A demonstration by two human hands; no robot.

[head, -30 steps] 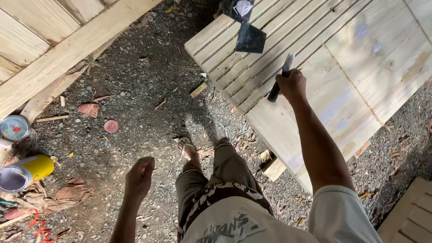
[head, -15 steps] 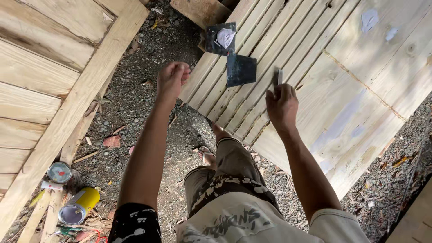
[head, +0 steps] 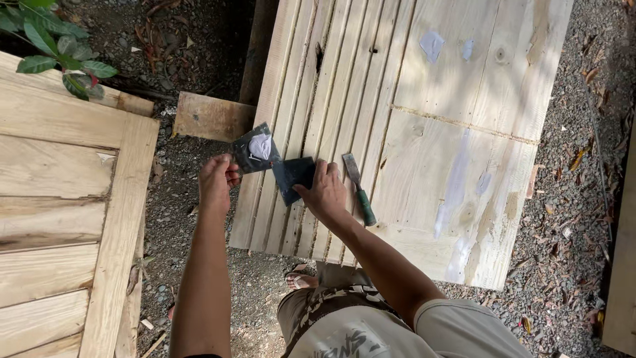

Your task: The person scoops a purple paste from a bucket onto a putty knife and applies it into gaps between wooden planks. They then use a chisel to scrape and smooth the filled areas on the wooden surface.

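Observation:
My left hand [head: 217, 182] pinches a dark flat sheet [head: 256, 149] with a blob of pale filler on it, held at the left edge of a slatted wooden panel [head: 424, 132]. My right hand [head: 326, 192] rests on a second dark sheet [head: 295, 178] lying on the panel's slats, fingers on its lower right part. A chisel-like scraper with a green handle [head: 359, 189] lies loose on the panel just right of my right hand. Pale filler patches mark the panel's flat boards.
A second wooden panel [head: 66, 219] lies at the left on gravel ground [head: 192, 232]. A short board offcut [head: 212, 116] sits between the panels. Green leaves [head: 56, 50] hang at top left. My sandalled foot [head: 301, 280] stands below the panel's near edge.
I have stepped closer to the slatted panel. My right hand has put down the scraper and now lies on a dark sheet. My left hand has taken hold of the sheet with filler.

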